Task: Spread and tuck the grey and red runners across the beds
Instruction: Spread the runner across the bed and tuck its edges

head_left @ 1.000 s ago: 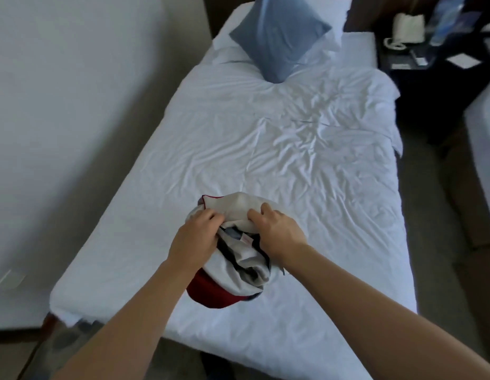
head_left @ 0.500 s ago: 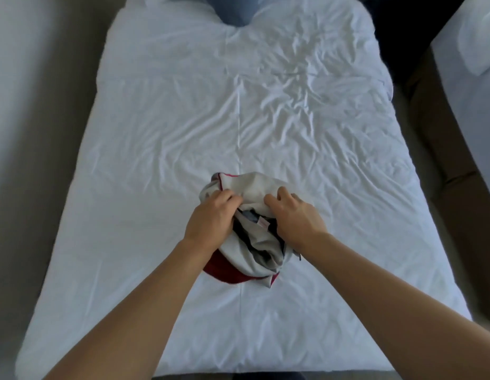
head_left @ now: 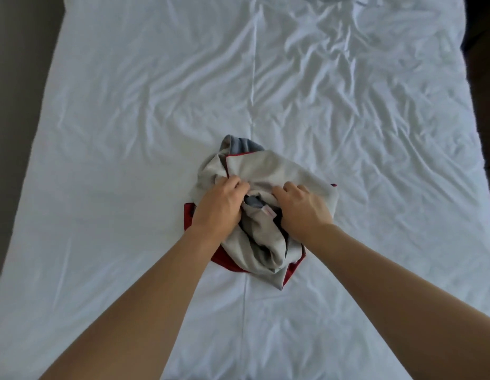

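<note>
Along the left edge a strip of dull grey-brown floor (head_left: 8, 133) shows beside the bed (head_left: 101, 133), whose white sheet is creased all over and carries one long fold line running down its middle. The left hand (head_left: 217, 207) lies knuckles up on the left side of the bunched runner (head_left: 265, 171), its fingers curled down into the pale grey cloth and gripping a fold of it; the bare forearm leads back to the lower left corner. The runner sits crumpled in a heap on the sheet, roughly central across the bed and right on the fold line. Its top is light grey with a thin red edge, a darker blue-grey part pokes out at the far side, and red fabric shows underneath at the near left and near right. A small pale label (head_left: 269, 212) lies in the hollow between the two hands. The right hand (head_left: 302, 208) rests on the right side of the heap, fingers likewise curled and holding a fold of grey cloth, the thumb tucked toward the middle. A dark strip runs down the right edge past the mattress
</note>
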`<move>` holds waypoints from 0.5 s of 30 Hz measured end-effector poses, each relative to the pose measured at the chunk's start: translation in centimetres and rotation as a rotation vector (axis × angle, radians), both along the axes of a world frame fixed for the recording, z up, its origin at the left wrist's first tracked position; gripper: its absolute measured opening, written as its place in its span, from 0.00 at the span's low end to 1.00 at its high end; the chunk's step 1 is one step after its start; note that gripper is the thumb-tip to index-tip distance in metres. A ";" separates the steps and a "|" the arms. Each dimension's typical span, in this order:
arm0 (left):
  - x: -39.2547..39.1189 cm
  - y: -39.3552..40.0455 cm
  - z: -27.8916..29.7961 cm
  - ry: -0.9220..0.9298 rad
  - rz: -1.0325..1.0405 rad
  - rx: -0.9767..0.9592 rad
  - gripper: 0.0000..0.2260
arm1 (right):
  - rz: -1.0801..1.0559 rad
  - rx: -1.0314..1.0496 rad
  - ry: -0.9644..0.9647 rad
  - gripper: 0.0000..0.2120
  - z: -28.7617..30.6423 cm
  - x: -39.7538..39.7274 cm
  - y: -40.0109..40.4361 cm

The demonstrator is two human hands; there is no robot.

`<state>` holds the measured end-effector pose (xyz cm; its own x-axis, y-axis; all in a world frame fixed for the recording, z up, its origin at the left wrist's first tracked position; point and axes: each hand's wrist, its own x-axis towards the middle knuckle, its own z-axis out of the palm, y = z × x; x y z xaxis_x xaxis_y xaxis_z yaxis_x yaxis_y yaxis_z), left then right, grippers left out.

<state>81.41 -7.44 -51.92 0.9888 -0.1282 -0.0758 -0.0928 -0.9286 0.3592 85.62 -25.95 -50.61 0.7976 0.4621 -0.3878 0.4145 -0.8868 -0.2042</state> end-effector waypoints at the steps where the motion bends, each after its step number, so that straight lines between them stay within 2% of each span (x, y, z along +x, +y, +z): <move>1: 0.0 0.3 0.8 0.003 -0.004 0.022 0.12 | 0.026 -0.012 0.017 0.13 0.9 0.5 0.1; 6: 0.0 3.3 5.3 -0.001 0.014 0.072 0.17 | 0.081 0.093 0.003 0.23 6.3 2.6 1.5; 10: 0.8 6.2 7.0 -0.019 0.105 0.091 0.13 | 0.033 0.180 -0.061 0.20 8.5 4.4 4.9; 15: 2.7 9.7 5.1 -0.035 0.193 0.031 0.08 | 0.032 0.124 -0.103 0.16 6.0 5.4 9.9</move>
